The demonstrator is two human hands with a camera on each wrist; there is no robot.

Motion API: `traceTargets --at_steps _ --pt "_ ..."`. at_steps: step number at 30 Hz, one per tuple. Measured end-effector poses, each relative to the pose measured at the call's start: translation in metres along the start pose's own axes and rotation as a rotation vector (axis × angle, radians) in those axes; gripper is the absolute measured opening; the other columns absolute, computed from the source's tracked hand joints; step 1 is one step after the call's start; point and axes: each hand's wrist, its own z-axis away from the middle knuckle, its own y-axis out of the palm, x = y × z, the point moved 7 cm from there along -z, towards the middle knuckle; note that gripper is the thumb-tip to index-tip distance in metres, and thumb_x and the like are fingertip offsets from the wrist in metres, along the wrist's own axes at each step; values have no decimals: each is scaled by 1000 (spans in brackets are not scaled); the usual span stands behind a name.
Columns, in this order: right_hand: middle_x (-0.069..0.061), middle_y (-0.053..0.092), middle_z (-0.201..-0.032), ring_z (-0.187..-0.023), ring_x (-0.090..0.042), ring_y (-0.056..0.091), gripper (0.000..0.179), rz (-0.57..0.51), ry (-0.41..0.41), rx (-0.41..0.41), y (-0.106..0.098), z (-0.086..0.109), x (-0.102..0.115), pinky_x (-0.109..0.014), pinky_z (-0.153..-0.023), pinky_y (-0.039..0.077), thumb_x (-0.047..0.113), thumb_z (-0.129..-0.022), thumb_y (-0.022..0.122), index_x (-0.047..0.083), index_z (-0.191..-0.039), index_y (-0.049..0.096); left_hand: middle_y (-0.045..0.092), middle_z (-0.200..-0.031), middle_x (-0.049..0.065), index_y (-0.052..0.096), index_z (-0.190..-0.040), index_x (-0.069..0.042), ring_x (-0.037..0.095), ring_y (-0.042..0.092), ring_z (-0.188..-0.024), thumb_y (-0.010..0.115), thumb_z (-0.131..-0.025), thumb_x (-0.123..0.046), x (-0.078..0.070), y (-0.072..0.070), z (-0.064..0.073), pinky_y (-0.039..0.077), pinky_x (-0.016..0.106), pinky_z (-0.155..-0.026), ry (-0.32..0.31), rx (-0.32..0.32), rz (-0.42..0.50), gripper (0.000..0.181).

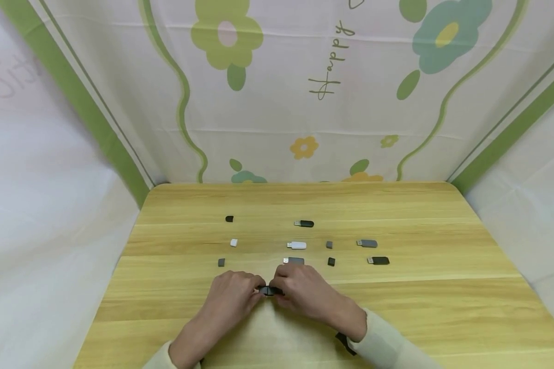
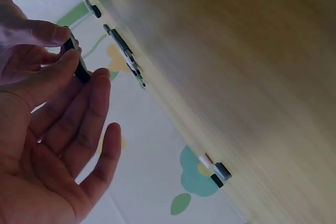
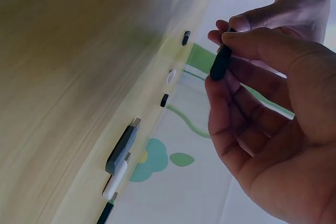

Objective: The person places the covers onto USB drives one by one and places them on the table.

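Over the near middle of the table, both hands meet at a small dark USB stick [image 1: 268, 290]. My left hand [image 1: 233, 294] pinches its left end, which looks like the cap, between thumb and fingers. My right hand [image 1: 307, 294] grips the other end, the dark body [image 3: 221, 64]. A thin seam shows between the two parts; whether they are fully joined I cannot tell. Fingers cover much of the stick. Just beyond the right hand lies a grey USB stick [image 1: 295, 261] with its metal plug bare.
Farther back on the wooden table [image 1: 443, 307] lie a white stick [image 1: 297, 245], a black stick [image 1: 307, 224], a grey stick [image 1: 368, 243] and another black stick [image 1: 380, 261]. Loose caps include a black cap [image 1: 229, 219], a white cap [image 1: 233, 242] and a grey cap [image 1: 221, 262].
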Motion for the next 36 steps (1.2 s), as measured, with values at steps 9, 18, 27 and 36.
traceTargets --at_steps 9,18,27,36 --pt "7 66 -81 -71 -2 56 8 -47 77 107 12 0 -2 -17 -63 48 17 -87 88 16 -90 81 56 -64 -13 77 -74 -23 4 42 -56 94 -77 -21 4 11 -2 35 25 -49 -101 101 -5 17" --pt "9 65 -75 -64 0 51 8 -71 118 178 21 2 -2 -18 -57 43 16 -86 87 17 -84 79 53 -61 -14 72 -66 -23 3 44 -55 94 -75 -21 2 21 -3 35 25 -48 -116 145 18 24" --pt "9 57 -70 -60 0 41 13 -56 123 196 29 3 -1 -17 -54 36 15 -86 87 16 -79 76 56 -62 -13 69 -64 -21 4 43 -55 94 -73 -16 2 27 -2 35 26 -48 -114 158 36 27" --pt "9 57 -71 -60 0 41 14 -29 133 211 31 2 0 -17 -54 37 16 -85 89 17 -80 76 55 -63 -12 67 -64 -21 6 46 -55 95 -71 -13 3 28 0 37 27 -47 -103 152 1 30"
